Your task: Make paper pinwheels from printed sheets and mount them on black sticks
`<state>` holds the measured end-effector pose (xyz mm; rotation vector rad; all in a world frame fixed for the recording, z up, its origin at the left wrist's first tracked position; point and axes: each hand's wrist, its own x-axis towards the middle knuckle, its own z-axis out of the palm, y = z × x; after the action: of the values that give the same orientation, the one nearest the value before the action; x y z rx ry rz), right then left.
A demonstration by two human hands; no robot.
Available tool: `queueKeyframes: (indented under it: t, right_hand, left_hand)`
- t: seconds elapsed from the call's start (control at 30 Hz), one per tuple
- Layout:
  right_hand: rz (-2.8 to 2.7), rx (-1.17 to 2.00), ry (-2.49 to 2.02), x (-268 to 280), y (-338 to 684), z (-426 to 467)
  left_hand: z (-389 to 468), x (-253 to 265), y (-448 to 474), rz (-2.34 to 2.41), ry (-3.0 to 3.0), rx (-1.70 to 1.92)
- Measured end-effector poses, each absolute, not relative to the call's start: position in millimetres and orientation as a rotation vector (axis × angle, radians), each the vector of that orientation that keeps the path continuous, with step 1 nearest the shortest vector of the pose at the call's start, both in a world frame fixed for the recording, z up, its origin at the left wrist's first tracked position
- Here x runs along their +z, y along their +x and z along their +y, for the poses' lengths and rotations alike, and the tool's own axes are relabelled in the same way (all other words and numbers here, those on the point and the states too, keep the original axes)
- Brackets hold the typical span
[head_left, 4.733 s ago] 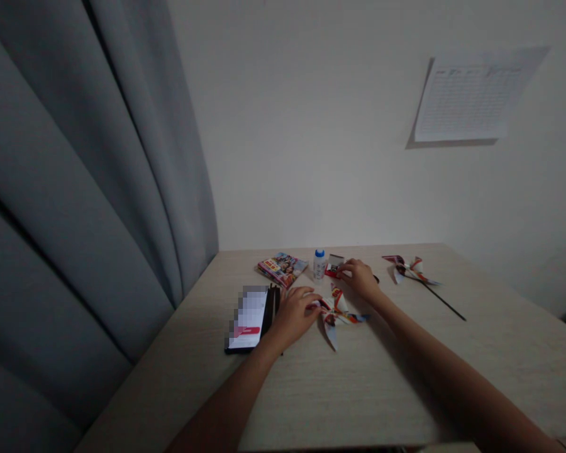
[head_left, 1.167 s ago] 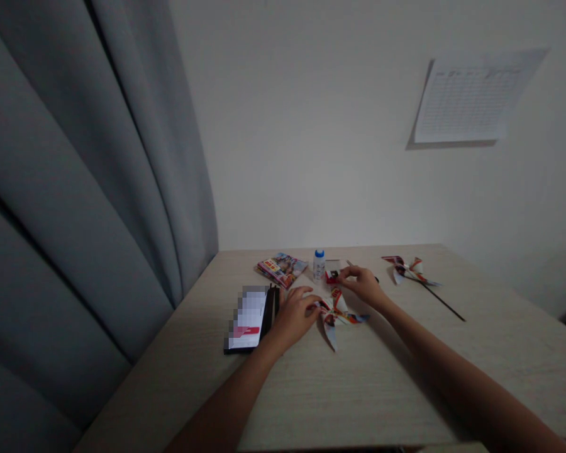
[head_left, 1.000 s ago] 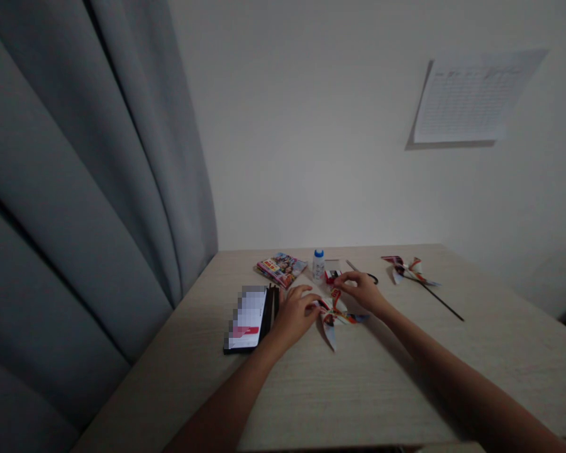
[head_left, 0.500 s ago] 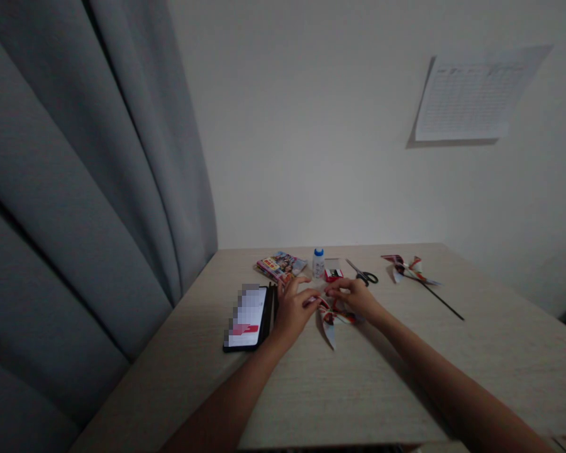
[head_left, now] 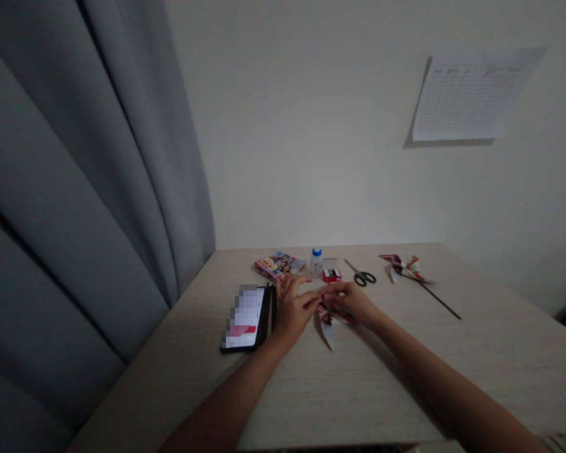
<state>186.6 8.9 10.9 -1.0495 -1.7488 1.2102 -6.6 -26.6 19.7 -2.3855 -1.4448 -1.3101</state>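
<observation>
A folded paper pinwheel [head_left: 326, 324] in white, red and orange lies on the table under my fingers, one pointed blade toward me. My left hand [head_left: 293, 309] pinches at its upper left side, thumb and index finger together, the other fingers raised. From the right, my right hand [head_left: 351, 301] pinches at the top of the same pinwheel, its fingertips meeting those of the left. The fingers hide the pinwheel's upper part. Just left of my left hand lie dark thin sticks [head_left: 269, 311] beside a phone [head_left: 243, 319] with a lit, partly blurred screen.
Behind my hands are a stack of colourful printed paper [head_left: 278, 264], a blue-capped bottle [head_left: 316, 263], a small red box [head_left: 331, 275] and scissors [head_left: 360, 274]. Another pinwheel [head_left: 408, 269] on a dark stick lies at the right. A grey curtain [head_left: 99, 189] hangs along the left.
My right hand has shifted slightly left, bringing its fingertips against those of my left hand over the pinwheel. The whole view has moved a little.
</observation>
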Motion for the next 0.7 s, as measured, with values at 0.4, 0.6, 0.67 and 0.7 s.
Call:
queueKeyframes:
  t: [0.4,0.6,0.67,0.7]
  right_hand:
    - [-1.887,0.693,-1.076,13.5,193.2,9.9]
    - [-2.045,0.451,-1.017,15.9,198.5,9.3]
    - [-2.059,0.415,-1.006,15.6,198.2,8.7]
    - [-2.059,0.399,-1.002,15.5,197.8,8.3]
  left_hand:
    - [-26.6,20.7,-7.5,-1.43,-2.394,-1.369]
    - [-24.2,17.4,-7.7,-1.439,-2.406,-1.409]
    - [-23.6,16.6,-7.5,-1.449,-2.404,-1.416]
    - [-23.7,16.4,-7.2,-1.455,-2.404,-1.421]
